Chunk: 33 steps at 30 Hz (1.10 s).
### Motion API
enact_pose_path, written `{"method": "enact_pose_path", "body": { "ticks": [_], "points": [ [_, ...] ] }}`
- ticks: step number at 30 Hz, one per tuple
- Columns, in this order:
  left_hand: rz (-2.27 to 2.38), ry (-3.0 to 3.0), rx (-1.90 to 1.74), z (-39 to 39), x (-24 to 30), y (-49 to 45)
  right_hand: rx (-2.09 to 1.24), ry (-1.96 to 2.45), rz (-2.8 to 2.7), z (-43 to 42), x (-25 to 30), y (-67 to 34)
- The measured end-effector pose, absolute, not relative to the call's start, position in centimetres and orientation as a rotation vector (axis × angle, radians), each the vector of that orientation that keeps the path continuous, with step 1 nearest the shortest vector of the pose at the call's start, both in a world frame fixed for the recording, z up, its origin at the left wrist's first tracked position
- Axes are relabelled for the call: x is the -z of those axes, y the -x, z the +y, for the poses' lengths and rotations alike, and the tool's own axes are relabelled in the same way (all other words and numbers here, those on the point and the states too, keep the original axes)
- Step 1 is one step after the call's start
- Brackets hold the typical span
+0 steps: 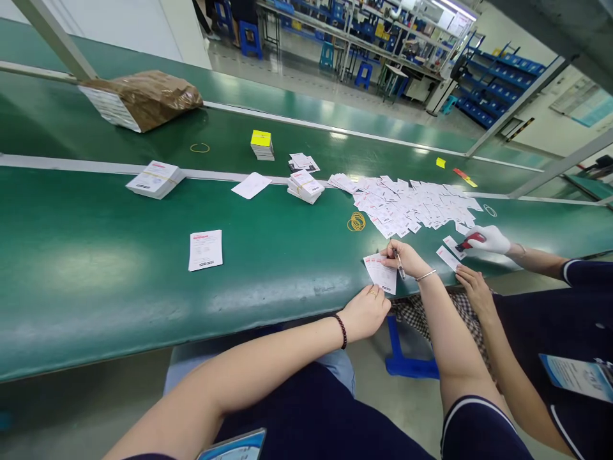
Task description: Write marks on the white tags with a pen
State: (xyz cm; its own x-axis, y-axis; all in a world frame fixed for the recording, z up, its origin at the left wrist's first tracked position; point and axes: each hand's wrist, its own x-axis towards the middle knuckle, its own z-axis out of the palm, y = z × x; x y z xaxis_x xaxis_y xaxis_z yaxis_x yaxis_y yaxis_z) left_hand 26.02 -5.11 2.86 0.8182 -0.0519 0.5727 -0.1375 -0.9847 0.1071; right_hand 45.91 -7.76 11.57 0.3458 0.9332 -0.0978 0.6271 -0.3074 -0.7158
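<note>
A white printed card (382, 276) lies near the front edge of the green bench. My right hand (406, 259) grips a pen (399, 266), and its fingertips rest on the card's upper right part. At the card's lower edge, my left hand (368, 311) has its fingers closed on the paper. Farther left sits a neat stack of printed cards (205, 250). Beyond my right hand a wide spread of loose cards (412, 203) covers the bench, with yellow rubber bands (356, 222) beside it.
At my right a co-worker's gloved hand (493, 241) holds a red and black stamp (471, 241) over small cards; their bare hand (474, 287) is beside them. Banded card stacks (156, 179), a yellow-topped stack (262, 145) and a brown-wrapped package (148, 99) stand farther back.
</note>
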Motion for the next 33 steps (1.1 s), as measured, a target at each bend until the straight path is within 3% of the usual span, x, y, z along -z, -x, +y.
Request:
{"method": "enact_pose_path", "body": {
  "ticks": [5, 10, 14, 21, 33],
  "points": [
    [-0.112, -2.817, -0.921, -5.0, -3.6, -24.7, -0.374, 2.116, -1.693, -8.6, -11.9, -45.3],
    [-0.263, -2.730, -1.160, -4.1, -5.2, -18.3, -0.212, 2.075, -1.631, -4.6, -12.7, -42.7],
    [-0.198, -2.605, -1.235, -3.6, -5.4, -13.0, -0.384, 1.847, -1.960, 2.5, -12.3, -33.0],
    [0.093, -2.447, -1.366, -0.8, -4.3, -5.2, -0.149, 1.689, -2.708, 15.2, -8.4, -17.7],
    [0.565, -1.933, -1.221, 1.8, -0.6, 3.9, -0.198, 1.601, -2.787, 18.7, -7.8, -16.0]
  ]
}}
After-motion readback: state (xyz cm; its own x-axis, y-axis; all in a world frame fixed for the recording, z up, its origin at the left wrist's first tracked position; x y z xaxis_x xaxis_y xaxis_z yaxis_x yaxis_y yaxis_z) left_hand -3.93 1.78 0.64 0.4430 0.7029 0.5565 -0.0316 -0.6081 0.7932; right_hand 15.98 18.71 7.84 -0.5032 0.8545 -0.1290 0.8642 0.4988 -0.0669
